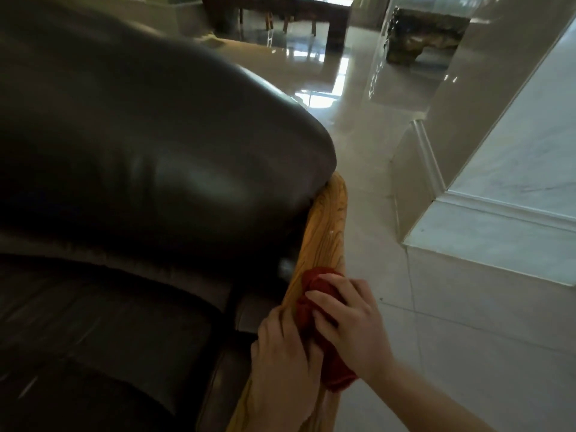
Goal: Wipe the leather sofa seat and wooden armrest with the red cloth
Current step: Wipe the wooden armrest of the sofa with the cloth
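Observation:
The red cloth (314, 302) lies bunched on the wooden armrest (324, 226), a light, grained rail along the right side of the sofa. My right hand (349, 322) presses flat on top of the cloth with its fingers spread. Beside it, my left hand (282, 347) grips the cloth's left edge against the armrest's inner side. The dark leather sofa seat (93, 338) fills the lower left, and the padded leather backrest (140, 145) rises above it. The lower end of the cloth hangs off the armrest's outer side.
Glossy pale floor tiles (374, 151) run to the right of the sofa. A white marble step or ledge (498, 244) stands at the right. Dark wooden furniture (311, 17) and a carved stone-like piece (424, 35) sit at the far end of the room.

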